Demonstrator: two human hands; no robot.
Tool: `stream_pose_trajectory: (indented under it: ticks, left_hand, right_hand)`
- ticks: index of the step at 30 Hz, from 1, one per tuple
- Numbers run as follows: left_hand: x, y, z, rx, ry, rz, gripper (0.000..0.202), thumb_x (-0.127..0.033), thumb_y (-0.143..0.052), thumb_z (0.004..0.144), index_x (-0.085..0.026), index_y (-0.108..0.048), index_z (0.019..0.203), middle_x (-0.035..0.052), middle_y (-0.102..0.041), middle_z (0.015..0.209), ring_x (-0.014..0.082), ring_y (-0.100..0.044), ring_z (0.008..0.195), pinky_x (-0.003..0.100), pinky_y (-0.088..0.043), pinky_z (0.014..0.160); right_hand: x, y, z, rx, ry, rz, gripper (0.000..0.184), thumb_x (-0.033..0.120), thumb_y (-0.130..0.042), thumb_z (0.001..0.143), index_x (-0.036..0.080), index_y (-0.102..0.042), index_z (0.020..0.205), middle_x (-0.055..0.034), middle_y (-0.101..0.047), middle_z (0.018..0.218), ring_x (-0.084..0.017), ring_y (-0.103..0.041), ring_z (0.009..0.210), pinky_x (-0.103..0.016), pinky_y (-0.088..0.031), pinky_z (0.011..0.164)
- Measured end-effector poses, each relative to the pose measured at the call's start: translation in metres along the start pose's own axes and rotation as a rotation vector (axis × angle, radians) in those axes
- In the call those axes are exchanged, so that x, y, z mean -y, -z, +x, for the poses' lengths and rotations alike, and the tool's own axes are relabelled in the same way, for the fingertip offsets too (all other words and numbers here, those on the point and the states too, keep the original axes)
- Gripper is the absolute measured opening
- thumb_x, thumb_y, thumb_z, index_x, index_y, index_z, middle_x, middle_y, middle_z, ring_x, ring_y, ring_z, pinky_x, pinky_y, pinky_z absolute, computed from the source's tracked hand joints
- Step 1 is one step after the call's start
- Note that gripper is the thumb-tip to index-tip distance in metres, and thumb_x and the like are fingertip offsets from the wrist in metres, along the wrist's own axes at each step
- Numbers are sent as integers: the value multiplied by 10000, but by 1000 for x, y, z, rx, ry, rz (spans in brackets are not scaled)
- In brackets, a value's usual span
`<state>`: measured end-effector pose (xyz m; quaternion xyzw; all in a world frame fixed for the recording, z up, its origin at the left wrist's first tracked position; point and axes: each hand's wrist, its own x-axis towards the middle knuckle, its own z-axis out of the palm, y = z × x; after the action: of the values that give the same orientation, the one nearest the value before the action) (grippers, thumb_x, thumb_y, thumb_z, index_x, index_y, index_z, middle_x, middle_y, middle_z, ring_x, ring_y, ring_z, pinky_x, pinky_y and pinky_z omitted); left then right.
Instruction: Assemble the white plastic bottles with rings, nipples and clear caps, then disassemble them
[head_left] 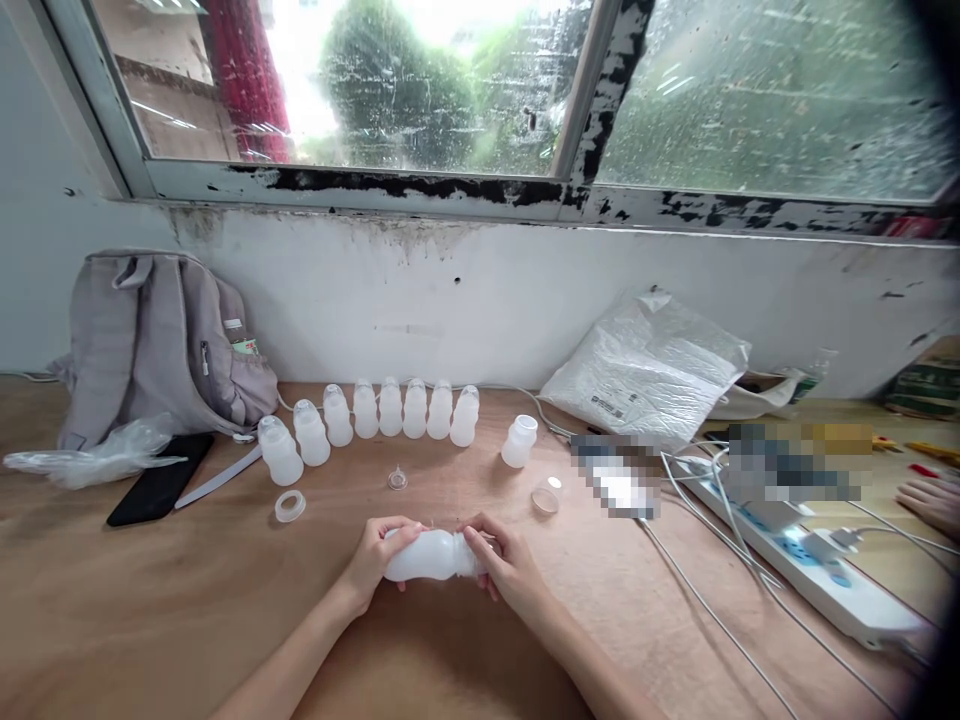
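Note:
A frosted white baby bottle (429, 556) lies sideways between my hands, just above the wooden table. My left hand (381, 556) is closed round its base end. At its neck end on the right, the fingers of my right hand (504, 562) are wrapped round the top, partly hiding it. Beyond my hands a clear nipple (397, 478) sits on the table. A white ring collar (290, 506) lies to the left, and a clear cap (547, 494) to the right. Behind that cap stands a bottle without a cap (519, 442).
Several capped bottles (390, 408) stand in a curved row at the back. A grey backpack (161, 340), plastic bag (97, 452) and black phone (159, 482) are left. Right are a silvery mailer bag (652, 365), power strip (810, 555), cables and another person's hand (930, 503).

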<state>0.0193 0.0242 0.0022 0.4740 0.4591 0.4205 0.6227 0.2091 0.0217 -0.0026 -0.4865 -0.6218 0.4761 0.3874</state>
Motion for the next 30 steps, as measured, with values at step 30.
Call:
stream_pose_trajectory:
  ticks: [30]
  left_hand:
    - [2,-7,-4,-5,3,72,382,-426,-511,715,-78,-660,764,44,-585,569,137,-538,426,172,-331,261]
  right_hand:
    - [-5,-7,6,180,-428,814,434,555,-442,749,159,-535,597,8,-500,504,-112,-467,404,-225,-357,371]
